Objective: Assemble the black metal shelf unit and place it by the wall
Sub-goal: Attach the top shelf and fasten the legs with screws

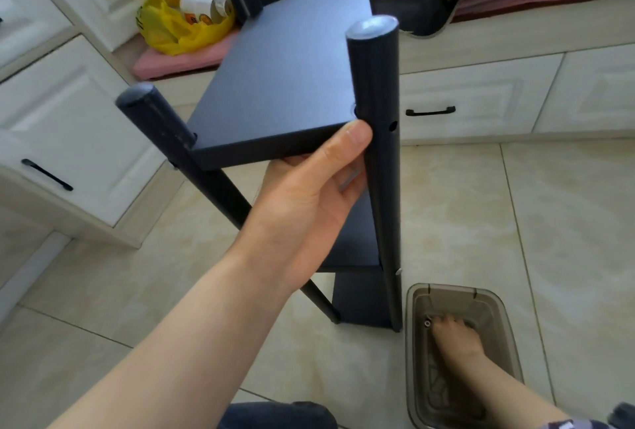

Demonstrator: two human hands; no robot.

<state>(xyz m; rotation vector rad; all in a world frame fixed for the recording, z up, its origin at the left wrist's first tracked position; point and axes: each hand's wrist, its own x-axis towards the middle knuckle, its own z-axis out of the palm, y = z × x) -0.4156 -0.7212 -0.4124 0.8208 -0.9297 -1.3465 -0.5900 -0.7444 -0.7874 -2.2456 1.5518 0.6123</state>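
Head view: the black metal shelf unit (285,85) stands upright on the tiled floor (567,222), close in front of the person and near the white drawer fronts (481,99), not yet set against a wall. Four posts are fitted, with a top panel and at least one lower panel in place.

The left hand (309,195) grips the near edge of the top panel, thumb on top beside the near right post (378,85), fingers curled underneath. An open hole (392,125) shows in that post at panel height; no fastener is visible in it.

The right hand (453,336) reaches down into a translucent brown container (414,360) on the floor, just beside the foot of the unit. Its fingertips lie next to a small screw (427,323); whether they have pinched it cannot be told.

Assessment: the step in hand appears to be fetching a fastener for the open hole.

Recommendation: keep the left grip firm so the panel's hole stays lined up with the post. Bring the screw up squarely and start it by fingers before tightening. Watch that the frame does not rack or tip toward the container.
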